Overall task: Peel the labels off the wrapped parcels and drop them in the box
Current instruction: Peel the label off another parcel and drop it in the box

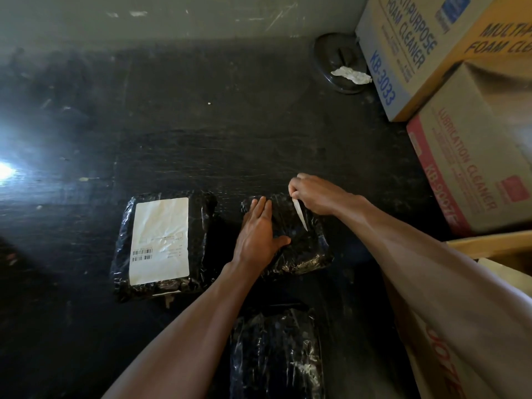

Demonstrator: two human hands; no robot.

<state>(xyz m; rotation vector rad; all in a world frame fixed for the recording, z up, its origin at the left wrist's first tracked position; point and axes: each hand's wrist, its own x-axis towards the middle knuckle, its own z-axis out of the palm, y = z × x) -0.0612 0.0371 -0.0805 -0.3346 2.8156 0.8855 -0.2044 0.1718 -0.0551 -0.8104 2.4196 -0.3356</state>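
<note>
Three parcels wrapped in shiny black plastic lie on the dark floor. The left parcel (164, 246) carries a large white label (159, 240) with barcodes. My left hand (257, 234) lies flat on the middle parcel (299, 249), pressing it down. My right hand (316, 194) pinches a white label (300, 216) at that parcel's far edge; the label stands up edge-on, lifted off the wrap. A third parcel (276, 352) lies nearest me with no label showing. The open cardboard box (486, 247) is at the right, behind my right forearm.
Stacked cartons fill the right side: a foam cleaner carton (403, 53) and a lubrication cleaner carton (466, 168). A round dark lid (336, 61) with crumpled white paper (351, 74) lies by the wall. Bright glare (5, 168) washes the left edge.
</note>
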